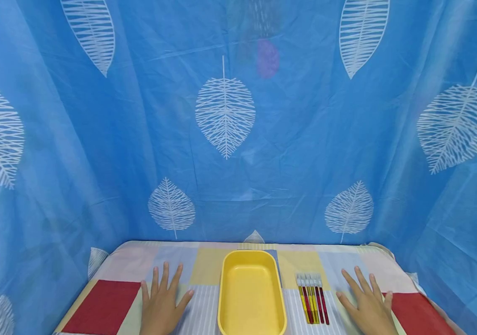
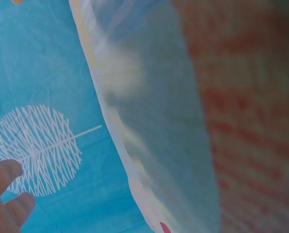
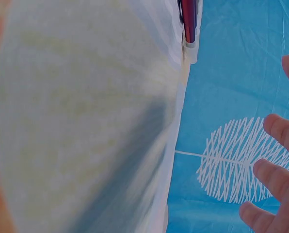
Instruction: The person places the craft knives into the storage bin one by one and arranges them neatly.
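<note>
My left hand (image 1: 161,300) is at the left of a yellow tray (image 1: 283,309), fingers straight and spread, holding nothing. On the far side, my right hand (image 1: 368,302) has its fingers spread as well, with nothing in them. Between the tray and that hand lies a row of several slim sticks (image 1: 313,302) with red and gold handles and pale, see-through-looking tips; their exact kind is unclear. In the right wrist view, a dark red stick (image 3: 189,22) shows at the top, and fingers (image 3: 275,179) of the right hand appear at the right edge. Left fingers (image 2: 6,174) enter the left wrist view.
A patchwork cloth (image 1: 171,260) covers the table, with red patches (image 1: 106,304) towards the sides. Blue sheets (image 1: 288,153) with white leaf prints hang behind the table and at both sides. The tray stands near the middle, and its inside shows only yellow.
</note>
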The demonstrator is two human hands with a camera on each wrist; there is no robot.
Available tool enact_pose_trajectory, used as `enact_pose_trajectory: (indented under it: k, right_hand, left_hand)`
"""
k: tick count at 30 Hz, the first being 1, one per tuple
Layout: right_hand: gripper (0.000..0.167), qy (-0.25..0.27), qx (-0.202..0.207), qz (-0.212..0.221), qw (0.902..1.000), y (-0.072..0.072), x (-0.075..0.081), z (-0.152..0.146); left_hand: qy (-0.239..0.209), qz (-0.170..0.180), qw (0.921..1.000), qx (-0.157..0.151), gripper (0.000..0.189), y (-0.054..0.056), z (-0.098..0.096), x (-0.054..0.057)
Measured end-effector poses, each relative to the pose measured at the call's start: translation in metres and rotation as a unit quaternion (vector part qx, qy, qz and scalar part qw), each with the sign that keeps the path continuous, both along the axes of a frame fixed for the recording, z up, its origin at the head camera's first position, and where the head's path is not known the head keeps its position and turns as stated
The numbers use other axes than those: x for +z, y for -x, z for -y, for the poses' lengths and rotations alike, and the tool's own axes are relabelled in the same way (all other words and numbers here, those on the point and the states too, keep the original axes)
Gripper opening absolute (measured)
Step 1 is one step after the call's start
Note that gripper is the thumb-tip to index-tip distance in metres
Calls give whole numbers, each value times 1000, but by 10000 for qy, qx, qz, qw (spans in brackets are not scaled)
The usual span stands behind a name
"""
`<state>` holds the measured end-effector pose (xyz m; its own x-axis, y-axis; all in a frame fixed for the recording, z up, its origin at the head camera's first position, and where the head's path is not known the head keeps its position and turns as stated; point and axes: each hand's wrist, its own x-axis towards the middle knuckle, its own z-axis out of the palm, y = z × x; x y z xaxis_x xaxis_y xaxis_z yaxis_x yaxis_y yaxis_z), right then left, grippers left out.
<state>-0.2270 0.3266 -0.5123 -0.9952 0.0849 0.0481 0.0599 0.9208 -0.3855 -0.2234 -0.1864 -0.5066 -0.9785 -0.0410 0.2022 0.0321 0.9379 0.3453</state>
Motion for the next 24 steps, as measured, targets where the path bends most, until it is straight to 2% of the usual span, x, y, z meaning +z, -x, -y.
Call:
enact_pose_trajectory:
  k: [9, 16, 24]
  right_hand:
    - [85, -63, -24, 72, 10000, -6, 2, -2]
    - [68, -211, 177, -405, 9988, -9, -1, -2]
    - [65, 368, 402, -195, 9983, -8, -4, -3]
  left_hand:
    - [-58, -58, 10000, -30, 84, -3, -1, -3]
    - [-89, -226, 9997, -99, 81, -3, -5, 0]
    - [-134, -146, 9997, -126, 76, -3, -9, 4]
